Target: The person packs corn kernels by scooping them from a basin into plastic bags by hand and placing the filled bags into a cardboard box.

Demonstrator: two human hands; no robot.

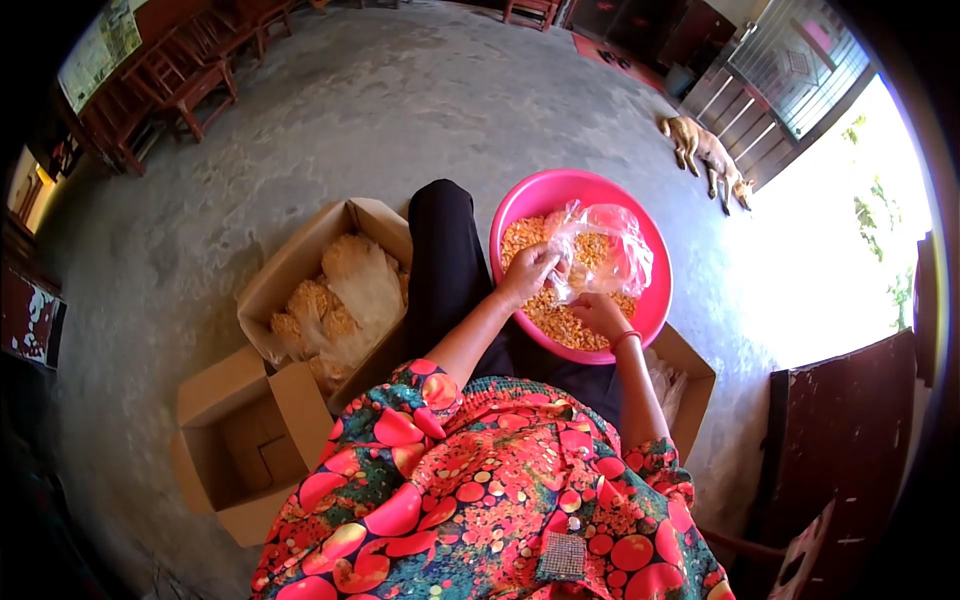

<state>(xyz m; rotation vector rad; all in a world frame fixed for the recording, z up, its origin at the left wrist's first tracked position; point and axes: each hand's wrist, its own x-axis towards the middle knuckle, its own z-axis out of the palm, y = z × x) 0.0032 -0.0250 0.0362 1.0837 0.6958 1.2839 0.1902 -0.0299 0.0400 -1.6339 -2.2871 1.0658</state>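
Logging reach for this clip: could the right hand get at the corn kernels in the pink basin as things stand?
Probably yes: the right hand is over the pink basin, with uncovered corn kernels beside it; the clear plastic bag covers only some of them.

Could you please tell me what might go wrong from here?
The thin plastic bag, held by the left hand beside the right hand, might slip or tear. The pink basin seems to rest on the lap, so shifting could tip it, spilling corn kernels onto the floor.
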